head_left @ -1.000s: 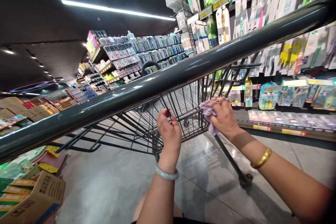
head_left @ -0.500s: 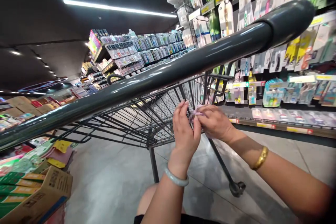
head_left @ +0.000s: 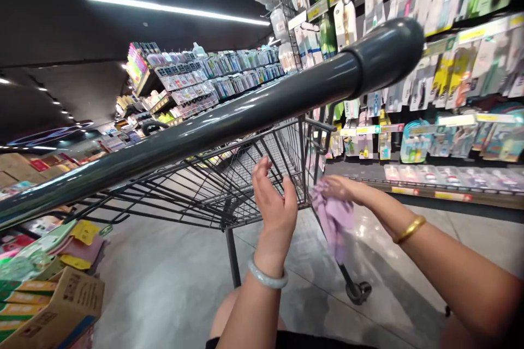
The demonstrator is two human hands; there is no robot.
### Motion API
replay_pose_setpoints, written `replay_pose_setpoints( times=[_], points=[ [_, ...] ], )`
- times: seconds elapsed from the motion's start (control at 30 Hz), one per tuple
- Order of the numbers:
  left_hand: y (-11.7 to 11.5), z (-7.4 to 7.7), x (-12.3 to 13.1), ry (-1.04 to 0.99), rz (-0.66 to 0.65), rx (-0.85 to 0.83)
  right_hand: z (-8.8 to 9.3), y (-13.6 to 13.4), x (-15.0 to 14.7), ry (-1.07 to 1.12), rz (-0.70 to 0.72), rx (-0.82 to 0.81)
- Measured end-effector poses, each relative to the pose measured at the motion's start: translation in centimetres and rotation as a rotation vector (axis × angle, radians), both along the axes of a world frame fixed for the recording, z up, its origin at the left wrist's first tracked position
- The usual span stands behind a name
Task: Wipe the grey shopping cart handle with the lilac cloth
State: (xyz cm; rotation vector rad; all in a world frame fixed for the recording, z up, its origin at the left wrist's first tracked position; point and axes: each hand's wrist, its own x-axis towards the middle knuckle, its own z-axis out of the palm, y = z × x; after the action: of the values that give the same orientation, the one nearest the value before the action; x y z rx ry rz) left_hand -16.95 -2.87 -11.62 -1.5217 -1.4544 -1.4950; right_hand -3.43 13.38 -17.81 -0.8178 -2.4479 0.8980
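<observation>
A light purple cloth (head_left: 335, 223) hangs down from my right hand (head_left: 341, 188), whose fingers are closed on its top edge. My left hand (head_left: 273, 199) is raised to the left of it, fingers apart and curved, with nothing in it. Both hands are below the dark handlebar (head_left: 245, 112) of a shopping cart and in front of its wire basket (head_left: 176, 202). A pale bangle is on my left wrist and a gold one on my right.
Shelves of hanging packages (head_left: 426, 76) line the right side, with a low ledge (head_left: 450, 193) below. An open cardboard box (head_left: 77, 302) stands at lower left. The cart's wheel (head_left: 358, 293) rests on the grey floor.
My hands have moved apart. My left hand has opened and let go of the cloth; my right hand has moved right, and the cloth now hangs loose from it. The handlebar's end appears further left.
</observation>
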Motion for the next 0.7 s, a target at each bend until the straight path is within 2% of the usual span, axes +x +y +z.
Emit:
replay_pose_setpoints(
  times=[0.07,0.13,0.17,0.2,0.27,0.33,0.47,0.53,0.6,0.7],
  points=[
    [-0.2,0.1,0.5,0.050,0.018,0.006,2.5,0.1,-0.1,0.164,-0.150,-0.040],
    [-0.6,0.4,1.2,0.091,0.045,0.006,5.6,-1.3,-0.3,0.428,-0.241,-0.064],
    [-0.8,0.6,1.6,0.115,0.049,0.003,7.3,-2.4,-0.4,0.786,-0.292,-0.114],
    [-1.0,0.8,2.0,0.142,0.044,-0.003,8.8,-3.7,-0.4,1.057,-0.245,-0.138],
    [-1.4,1.1,2.7,0.197,-0.007,-0.031,10.9,-6.0,-0.3,1.343,-0.226,-0.093],
    [-1.5,1.2,3.1,0.195,-0.082,-0.086,11.0,-7.1,-0.4,1.382,-0.220,-0.077],
    [-1.1,0.7,3.3,0.074,-0.171,-0.167,7.0,-6.1,-2.0,1.127,-0.197,-0.315],
    [-1.0,0.7,3.6,0.038,-0.183,-0.180,5.6,-5.7,-2.6,1.065,-0.189,-0.386],
    [-1.0,0.8,4.2,-0.003,-0.179,-0.132,6.0,-6.1,-2.5,1.072,-0.169,-0.396],
    [-1.7,1.2,5.6,-0.042,-0.136,0.102,8.6,-8.0,-1.7,1.149,-0.078,-0.337]
  ],
)
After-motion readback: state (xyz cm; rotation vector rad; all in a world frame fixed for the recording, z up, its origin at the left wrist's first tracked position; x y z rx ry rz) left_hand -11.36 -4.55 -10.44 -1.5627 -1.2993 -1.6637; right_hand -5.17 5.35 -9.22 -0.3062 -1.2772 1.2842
